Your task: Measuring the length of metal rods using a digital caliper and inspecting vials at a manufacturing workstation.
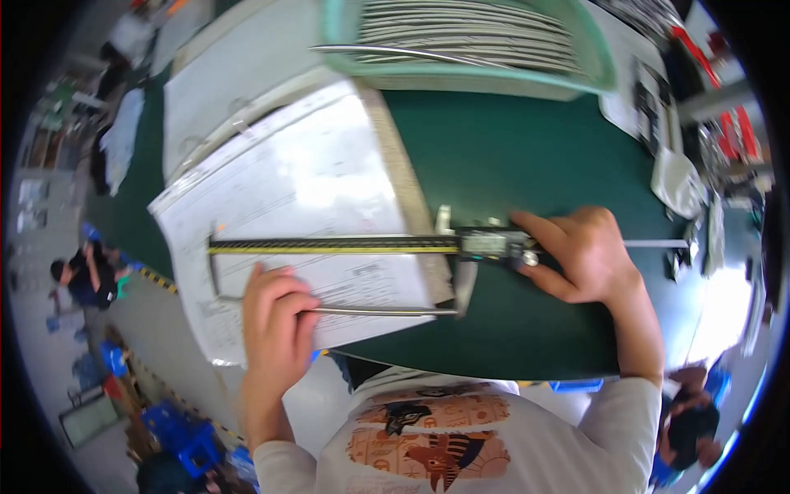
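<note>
A long digital caliper point(346, 245) lies crosswise over a ring binder of papers point(288, 181) and the green tabletop. My right hand point(580, 255) grips its sliding head, thumb and forefinger around the display end. Between the caliper's jaws runs a thin metal rod point(378, 312), parallel to the beam on its near side. My left hand point(280, 317) is closed on the rod toward its left end. At the right, the rod's tip meets or nearly meets the sliding jaw. The left end is partly hidden by my fingers.
A pale green tray point(609, 62) of similar metal rods point(469, 33) stands at the back, one rod lying across its rim. Tools and white bags point(679, 181) crowd the right side. The table's near edge point(494, 375) curves just before my body. Other people sit farther off.
</note>
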A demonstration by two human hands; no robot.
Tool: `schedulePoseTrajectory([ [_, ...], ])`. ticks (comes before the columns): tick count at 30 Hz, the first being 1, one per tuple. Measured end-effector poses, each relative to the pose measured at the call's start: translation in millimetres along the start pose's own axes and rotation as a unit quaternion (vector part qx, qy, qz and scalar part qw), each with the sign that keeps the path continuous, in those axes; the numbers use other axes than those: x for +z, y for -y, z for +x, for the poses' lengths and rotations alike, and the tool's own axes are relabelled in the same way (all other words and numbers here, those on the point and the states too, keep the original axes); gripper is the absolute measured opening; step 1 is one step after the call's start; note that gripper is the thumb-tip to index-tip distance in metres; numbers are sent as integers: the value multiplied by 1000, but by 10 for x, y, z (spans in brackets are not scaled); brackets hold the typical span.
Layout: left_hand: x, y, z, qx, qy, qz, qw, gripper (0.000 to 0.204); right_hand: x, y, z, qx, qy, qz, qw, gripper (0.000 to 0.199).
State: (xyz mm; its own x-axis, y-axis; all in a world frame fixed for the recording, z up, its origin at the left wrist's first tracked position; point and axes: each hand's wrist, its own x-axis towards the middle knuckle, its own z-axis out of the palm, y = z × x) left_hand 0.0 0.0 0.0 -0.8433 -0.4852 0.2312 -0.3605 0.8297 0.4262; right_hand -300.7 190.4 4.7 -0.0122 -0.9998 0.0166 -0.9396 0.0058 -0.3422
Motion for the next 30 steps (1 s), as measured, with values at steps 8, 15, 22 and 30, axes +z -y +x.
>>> schedulePoseTrajectory([
  [8, -203, -142, 10, 59, -61, -46, 995, 21, -39, 3, 17, 2, -28, 10, 1000, 46],
  [15, -248, -333, 1263, 162, -105, -10, 981, 15, -139, -41, 45, 0, -15, 16, 1000, 45],
  [22, 475, -259, 2304, 96, -68, -34, 993, 20, 13, 103, 115, -41, 11, -44, 998, 52],
  [30, 913, -593, 3194, 74, 242, 21, 967, 17, -154, 174, 18, -11, 26, -1, 1000, 37],
])
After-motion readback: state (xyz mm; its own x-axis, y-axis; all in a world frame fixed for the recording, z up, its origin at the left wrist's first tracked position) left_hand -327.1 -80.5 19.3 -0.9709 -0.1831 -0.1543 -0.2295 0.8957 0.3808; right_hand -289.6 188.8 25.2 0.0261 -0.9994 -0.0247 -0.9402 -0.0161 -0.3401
